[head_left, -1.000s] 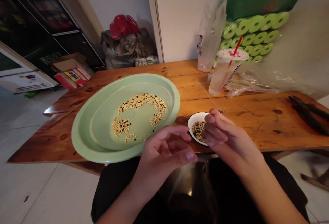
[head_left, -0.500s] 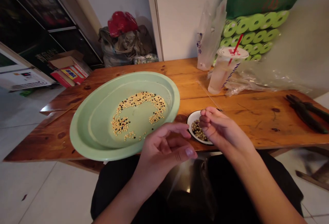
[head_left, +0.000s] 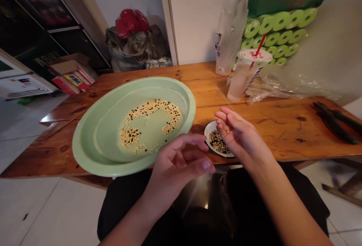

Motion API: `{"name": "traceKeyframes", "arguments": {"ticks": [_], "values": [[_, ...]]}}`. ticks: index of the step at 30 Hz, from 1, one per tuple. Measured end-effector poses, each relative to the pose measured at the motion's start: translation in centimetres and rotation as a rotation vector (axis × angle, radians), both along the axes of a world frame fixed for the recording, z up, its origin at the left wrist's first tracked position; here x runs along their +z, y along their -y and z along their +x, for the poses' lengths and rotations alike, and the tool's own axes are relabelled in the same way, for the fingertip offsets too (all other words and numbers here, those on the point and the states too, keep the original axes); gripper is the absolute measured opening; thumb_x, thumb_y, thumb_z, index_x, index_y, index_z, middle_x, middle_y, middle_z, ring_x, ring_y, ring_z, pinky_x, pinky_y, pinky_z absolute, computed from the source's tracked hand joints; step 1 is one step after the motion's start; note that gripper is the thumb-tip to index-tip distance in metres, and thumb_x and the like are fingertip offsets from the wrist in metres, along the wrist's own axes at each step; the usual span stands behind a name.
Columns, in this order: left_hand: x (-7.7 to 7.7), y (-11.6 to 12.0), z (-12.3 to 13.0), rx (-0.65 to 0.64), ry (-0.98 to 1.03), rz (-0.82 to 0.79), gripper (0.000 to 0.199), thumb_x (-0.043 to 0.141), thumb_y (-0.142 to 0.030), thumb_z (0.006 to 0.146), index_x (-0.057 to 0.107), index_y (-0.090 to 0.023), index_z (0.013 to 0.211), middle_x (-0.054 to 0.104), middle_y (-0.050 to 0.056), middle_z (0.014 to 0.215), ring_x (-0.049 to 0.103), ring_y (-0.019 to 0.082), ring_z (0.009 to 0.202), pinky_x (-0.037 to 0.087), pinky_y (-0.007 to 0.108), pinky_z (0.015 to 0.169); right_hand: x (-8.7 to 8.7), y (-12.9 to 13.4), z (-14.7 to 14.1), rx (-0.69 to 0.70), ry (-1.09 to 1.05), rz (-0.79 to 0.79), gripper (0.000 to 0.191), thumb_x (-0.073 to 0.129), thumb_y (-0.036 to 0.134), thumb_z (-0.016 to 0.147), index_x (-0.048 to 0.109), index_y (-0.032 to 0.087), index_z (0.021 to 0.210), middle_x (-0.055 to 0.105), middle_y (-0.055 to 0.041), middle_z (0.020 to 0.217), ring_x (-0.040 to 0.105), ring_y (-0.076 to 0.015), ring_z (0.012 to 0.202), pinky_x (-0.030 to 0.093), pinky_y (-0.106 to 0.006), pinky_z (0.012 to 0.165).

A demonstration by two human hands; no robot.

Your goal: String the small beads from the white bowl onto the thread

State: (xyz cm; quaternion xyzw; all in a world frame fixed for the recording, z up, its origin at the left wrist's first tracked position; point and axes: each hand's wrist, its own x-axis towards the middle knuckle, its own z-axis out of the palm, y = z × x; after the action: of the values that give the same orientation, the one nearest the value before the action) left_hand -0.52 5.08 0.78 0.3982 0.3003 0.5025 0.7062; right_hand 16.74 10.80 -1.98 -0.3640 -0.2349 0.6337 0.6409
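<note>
A large pale green basin (head_left: 98,152) stands on the wooden table; yellow and black beads (head_left: 152,106) lie in a curved band on its bottom. To its right is a small white bowl (head_left: 209,128) with a dark rim, holding mixed beads (head_left: 219,143). My left hand (head_left: 183,159) hovers by the basin's near right edge, fingers curled loosely and apart, nothing seen in it. Above the bowl's right side, my right hand (head_left: 240,135) is half open with the palm partly up; one or more small pale beads seem to rest in it.
On the wooden table (head_left: 283,125), a cup with a red straw (head_left: 240,76) stands behind the bowl, beside clear plastic (head_left: 271,87). Black-handled pliers (head_left: 333,121) lie at the far right. A cardboard box (head_left: 73,76) and bags (head_left: 130,46) are beyond the table.
My right hand's fingers have loosened from a pinch and spread, and the palm has turned more into view. My left hand keeps its shape. The whole view has shifted slightly.
</note>
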Motion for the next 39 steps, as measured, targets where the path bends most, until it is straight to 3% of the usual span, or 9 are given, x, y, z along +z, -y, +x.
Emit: {"name": "traceKeyframes", "arguments": {"ticks": [5,11,17,20,25,28,33,39], "values": [[-0.1,-0.1,0.0,-0.002,0.009,0.008,0.031,0.08,-0.006,0.072,0.074,-0.021,0.098,0.065,-0.002,0.088,0.07,0.008,0.066,0.059,0.017,0.066,0.4,0.3,-0.3,-0.009,0.136,0.045,0.009,0.063,0.02,0.088,0.07,0.015,0.092,0.078,-0.0062,0.085,0.074,-0.0121,0.073,0.06,-0.023,0.076],[0.1,-0.1,0.0,0.008,0.003,-0.011,0.03,0.081,-0.005,0.07,0.074,-0.019,0.096,0.066,-0.002,0.088,0.07,0.009,0.066,0.059,0.017,0.066,-0.3,0.1,0.1,-0.021,0.425,0.105,0.027,0.072,0.043,0.083,0.07,0.016,0.089,0.078,-0.0071,0.082,0.074,-0.0196,0.078,0.057,-0.038,0.084],[0.4,0.0,0.1,0.044,-0.021,-0.016,0.024,0.08,-0.008,0.073,0.073,-0.018,0.094,0.066,-0.002,0.087,0.071,0.008,0.069,0.059,0.017,0.07,-0.5,0.1,0.9,-0.055,0.667,0.115,0.042,0.073,0.056,0.077,0.075,0.019,0.096,0.078,-0.0085,0.088,0.07,-0.0255,0.091,0.041,-0.05,0.104],[0.3,0.0,0.2,0.079,-0.03,-0.016,0.018,0.079,-0.013,0.077,0.072,-0.017,0.093,0.067,-0.002,0.085,0.07,0.008,0.068,0.059,0.019,0.071,0.2,0.9,0.8,0.032,0.635,0.134,0.048,0.065,0.062,0.081,0.076,0.019,0.098,0.078,-0.0103,0.096,0.071,-0.0268,0.097,0.044,-0.049,0.103],[0.1,0.2,0.6,0.189,-0.06,-0.004,0.011,0.075,-0.018,0.082,0.071,-0.017,0.092,0.068,-0.001,0.085,0.069,0.009,0.066,0.059,0.022,0.071,1.9,3.1,-0.2,0.384,0.257,0.143,0.043,0.051,0.055,0.095,0.075,0.023,0.111,0.071,-0.0096,0.123,0.064,-0.0247,0.117,0.046,-0.042,0.104],[0.0,0.3,1.0,0.216,-0.071,0.039,0.007,0.072,-0.018,0.084,0.07,-0.018,0.091,0.069,-0.002,0.079,0.067,0.008,0.064,0.057,0.021,0.07,2.4,4.2,-0.6,0.497,0.132,0.2,0.044,0.045,0.053,0.098,0.073,0.025,0.117,0.066,-0.0088,0.133,0.06,-0.0263,0.121,0.045,-0.045,0.105],[0.0,0.4,1.2,0.224,-0.061,0.067,0.004,0.068,-0.018,0.087,0.069,-0.019,0.091,0.07,-0.001,0.081,0.066,0.009,0.062,0.056,0.022,0.065,2.2,5.2,-0.6,0.552,0.234,0.234,0.044,0.042,0.052,0.1,0.065,0.03,0.13,0.059,-0.0046,0.142,0.056,-0.0243,0.124,0.042,-0.043,0.108],[0.0,0.6,1.3,0.23,-0.075,0.045,0.004,0.069,-0.019,0.087,0.069,-0.02,0.091,0.071,0.0,0.084,0.064,0.009,0.064,0.054,0.02,0.063,2.4,6.0,-1.1,0.486,0.377,0.304,0.033,0.045,0.045,0.101,0.062,0.044,0.129,0.06,0.0043,0.141,0.064,-0.0163,0.109,0.053,-0.03,0.091]]}}
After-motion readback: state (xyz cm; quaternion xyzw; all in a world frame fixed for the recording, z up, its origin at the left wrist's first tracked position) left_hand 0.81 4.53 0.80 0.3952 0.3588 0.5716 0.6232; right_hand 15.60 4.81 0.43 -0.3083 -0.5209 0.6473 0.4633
